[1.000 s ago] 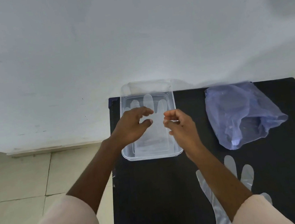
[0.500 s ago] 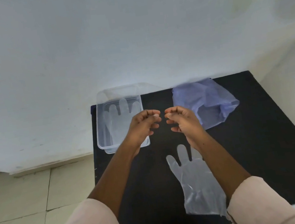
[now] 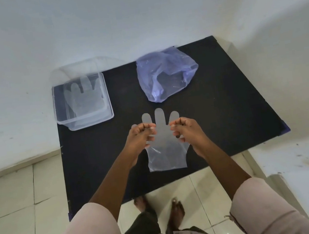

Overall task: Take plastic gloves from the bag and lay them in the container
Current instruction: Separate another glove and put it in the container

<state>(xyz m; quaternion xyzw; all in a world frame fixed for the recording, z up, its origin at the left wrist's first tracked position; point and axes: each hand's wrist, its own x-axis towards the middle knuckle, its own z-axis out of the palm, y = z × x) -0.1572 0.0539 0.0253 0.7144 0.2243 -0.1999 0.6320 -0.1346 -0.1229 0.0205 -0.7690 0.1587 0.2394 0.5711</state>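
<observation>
A clear plastic glove [image 3: 165, 151] lies flat on the black table [image 3: 218, 111], fingers pointing away from me. My left hand [image 3: 142, 137] and my right hand [image 3: 186, 131] are at its two sides with fingertips pinched together over its finger bases. The glove looks undisturbed, and I cannot see any film between my fingers. The clear container [image 3: 85, 119] stands at the table's far left corner with another glove [image 3: 84, 95] lying flat inside. The crumpled bluish plastic bag [image 3: 165, 75] rests at the back middle, its mouth facing me.
The container's clear lid [image 3: 75, 70] leans against the white wall behind it. The table's near edge runs just below the glove's cuff. My bare feet [image 3: 161, 211] stand on the tiled floor below. A white ledge [image 3: 305, 165] is at the right.
My view has swung back and down. Both hands have left the container area and come toward me, over the glove lying on the table. The glove in the container stays put.
</observation>
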